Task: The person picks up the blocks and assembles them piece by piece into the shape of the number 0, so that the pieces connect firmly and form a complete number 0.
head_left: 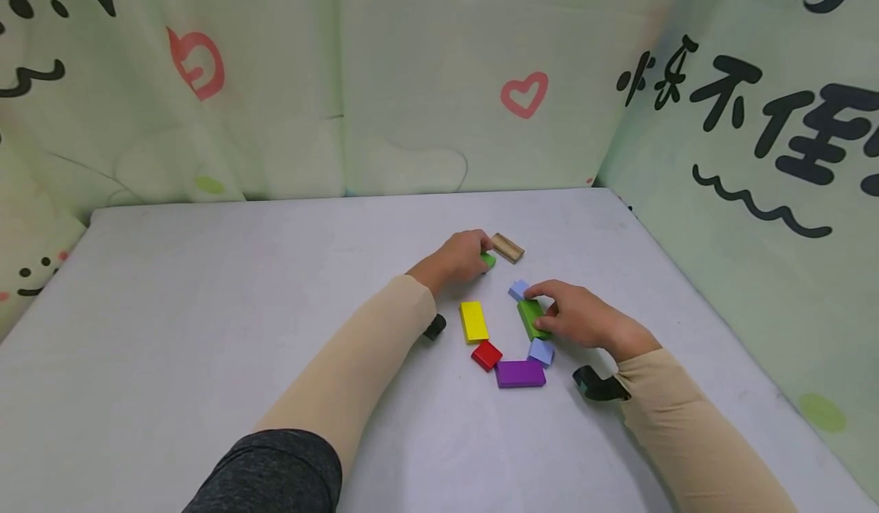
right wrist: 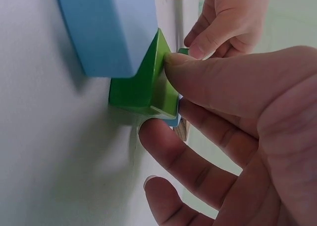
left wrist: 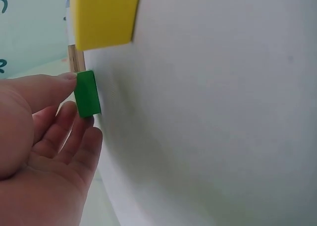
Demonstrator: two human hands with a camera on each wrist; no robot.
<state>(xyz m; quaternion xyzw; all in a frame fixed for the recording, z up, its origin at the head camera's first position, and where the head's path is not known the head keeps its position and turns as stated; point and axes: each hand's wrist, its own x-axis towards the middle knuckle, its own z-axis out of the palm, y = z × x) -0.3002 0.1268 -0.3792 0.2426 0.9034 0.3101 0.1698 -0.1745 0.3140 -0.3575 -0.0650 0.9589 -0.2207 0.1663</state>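
My left hand [head_left: 462, 256] pinches a small green block [left wrist: 87, 93] between thumb and fingers, close to the table surface. Beside its fingertips lies a wooden block [head_left: 507, 248]. My right hand [head_left: 581, 311] is at a longer green block [head_left: 532, 318], its thumb on the block and its fingers curved around the side. The index fingertip reaches a light blue block [head_left: 519, 290] at the far end; contact there is partly hidden. Another light blue block [head_left: 541, 352] adjoins the green block's near end.
A purple block [head_left: 520, 374], a red block [head_left: 487, 356] and a yellow block [head_left: 474, 322] continue the curved row on the white table [head_left: 206, 330]. Printed curtains [head_left: 426, 78] stand behind the table and along its sides. A dark wrist device [head_left: 599, 384] sits by the right sleeve.
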